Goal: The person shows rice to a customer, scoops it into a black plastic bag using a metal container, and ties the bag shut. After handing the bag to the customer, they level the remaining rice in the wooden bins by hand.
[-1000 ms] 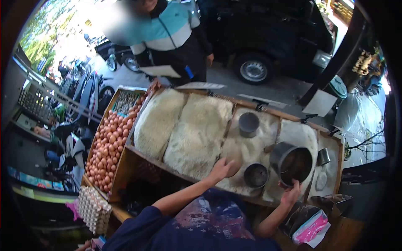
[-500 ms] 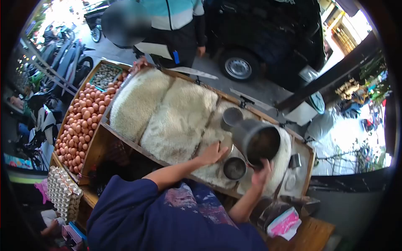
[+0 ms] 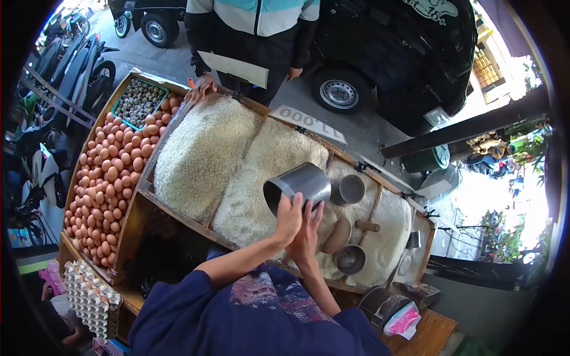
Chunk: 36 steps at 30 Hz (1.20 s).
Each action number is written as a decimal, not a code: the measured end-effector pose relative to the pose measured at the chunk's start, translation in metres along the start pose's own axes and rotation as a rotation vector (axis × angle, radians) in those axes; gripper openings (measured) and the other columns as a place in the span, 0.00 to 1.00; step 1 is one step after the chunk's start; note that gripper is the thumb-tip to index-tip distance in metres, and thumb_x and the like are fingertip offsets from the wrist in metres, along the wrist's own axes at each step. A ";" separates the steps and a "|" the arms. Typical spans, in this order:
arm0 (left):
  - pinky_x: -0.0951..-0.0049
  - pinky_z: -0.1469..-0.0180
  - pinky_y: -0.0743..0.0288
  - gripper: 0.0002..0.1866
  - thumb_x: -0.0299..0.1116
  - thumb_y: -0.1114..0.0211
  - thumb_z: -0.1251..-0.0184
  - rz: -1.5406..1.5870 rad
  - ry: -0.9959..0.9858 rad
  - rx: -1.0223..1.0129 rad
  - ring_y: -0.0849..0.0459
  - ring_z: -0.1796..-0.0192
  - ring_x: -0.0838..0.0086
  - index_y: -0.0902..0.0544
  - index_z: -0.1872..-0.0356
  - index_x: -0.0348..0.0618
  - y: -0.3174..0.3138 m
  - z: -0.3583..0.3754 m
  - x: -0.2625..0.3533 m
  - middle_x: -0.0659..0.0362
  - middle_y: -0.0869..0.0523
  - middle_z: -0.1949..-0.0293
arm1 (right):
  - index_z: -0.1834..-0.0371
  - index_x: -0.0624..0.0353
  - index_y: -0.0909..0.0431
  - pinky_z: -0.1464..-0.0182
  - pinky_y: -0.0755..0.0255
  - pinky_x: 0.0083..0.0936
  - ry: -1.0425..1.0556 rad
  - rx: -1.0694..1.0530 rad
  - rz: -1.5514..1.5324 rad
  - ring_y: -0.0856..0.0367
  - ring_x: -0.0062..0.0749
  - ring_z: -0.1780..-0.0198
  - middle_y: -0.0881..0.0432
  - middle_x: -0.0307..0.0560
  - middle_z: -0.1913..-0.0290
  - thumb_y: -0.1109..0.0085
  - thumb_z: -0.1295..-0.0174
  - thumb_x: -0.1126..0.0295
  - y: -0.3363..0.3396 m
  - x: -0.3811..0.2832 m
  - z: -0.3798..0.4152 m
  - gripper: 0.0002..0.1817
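A large grey metal measuring can (image 3: 304,181) is tilted on its side over the second rice section (image 3: 261,184), its mouth facing left. My left hand (image 3: 288,221) grips the can's lower side near the mouth. Close beside it, my right hand (image 3: 305,235) presses its fingers against the can's underside. What is inside the can is hidden. To the right, a smaller metal cup (image 3: 351,190) and another metal cup (image 3: 350,260) sit in the grain. Between them lie a brown rounded scoop-like piece (image 3: 338,235) and a short wooden cylinder (image 3: 368,226).
Brown eggs (image 3: 110,172) and a green basket of small speckled eggs (image 3: 140,101) fill the left bin. Stacked egg trays (image 3: 89,296) stand below it. Across the stall is a person (image 3: 258,35), one hand (image 3: 203,86) on the wooden edge. A small can (image 3: 414,240) lies far right.
The large can has moved left from the right-hand sections and turned its mouth leftward. My left hand has left the rice and joined my right hand on the can.
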<state>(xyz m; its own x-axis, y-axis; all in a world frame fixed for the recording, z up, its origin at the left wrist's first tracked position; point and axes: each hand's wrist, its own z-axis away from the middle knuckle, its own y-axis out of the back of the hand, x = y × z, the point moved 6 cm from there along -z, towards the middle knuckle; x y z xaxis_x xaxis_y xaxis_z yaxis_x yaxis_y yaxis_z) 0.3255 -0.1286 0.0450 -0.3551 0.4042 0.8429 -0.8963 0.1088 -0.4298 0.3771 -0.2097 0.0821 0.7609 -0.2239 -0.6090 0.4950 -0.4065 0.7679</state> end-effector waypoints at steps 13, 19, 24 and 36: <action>0.69 0.66 0.33 0.29 0.52 0.51 0.23 0.125 0.209 0.123 0.30 0.71 0.78 0.20 0.71 0.32 0.024 -0.188 -0.101 0.61 0.22 0.76 | 0.31 0.64 0.35 0.30 0.45 0.46 -0.304 0.137 0.231 0.38 0.58 0.30 0.35 0.62 0.30 0.54 0.28 0.51 -0.036 0.061 -0.139 0.32; 0.70 0.48 0.28 0.19 0.44 0.54 0.20 -0.077 0.498 0.094 0.21 0.54 0.75 0.22 0.53 0.38 0.064 -0.121 -0.123 0.57 0.17 0.57 | 0.41 0.60 0.22 0.35 0.38 0.42 -0.359 -0.003 0.244 0.27 0.51 0.37 0.23 0.57 0.40 0.51 0.30 0.51 -0.067 0.064 -0.174 0.26; 0.53 0.32 0.39 0.13 0.39 0.52 0.21 0.124 0.684 0.163 0.27 0.40 0.71 0.30 0.47 0.42 0.085 -0.071 -0.117 0.61 0.25 0.43 | 0.48 0.57 0.17 0.46 0.27 0.43 -0.343 -0.301 0.213 0.19 0.55 0.49 0.15 0.60 0.55 0.45 0.37 0.48 -0.108 0.084 -0.175 0.25; 0.52 0.32 0.38 0.28 0.34 0.41 0.34 -1.140 -0.408 -0.233 0.32 0.34 0.48 0.32 0.35 0.34 0.175 -0.043 0.038 0.41 0.33 0.33 | 0.21 0.48 0.53 0.47 0.28 0.53 0.074 -0.280 0.460 0.32 0.74 0.41 0.69 0.72 0.23 0.36 0.51 0.68 -0.093 0.005 -0.081 0.51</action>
<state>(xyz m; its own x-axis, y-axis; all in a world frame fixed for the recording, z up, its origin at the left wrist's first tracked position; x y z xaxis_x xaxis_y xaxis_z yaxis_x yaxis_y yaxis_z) 0.1663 -0.0554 -0.0125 0.5044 -0.3363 0.7953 -0.6940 0.3901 0.6052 0.3691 -0.1012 0.0242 0.9479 -0.2556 -0.1901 0.1894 -0.0276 0.9815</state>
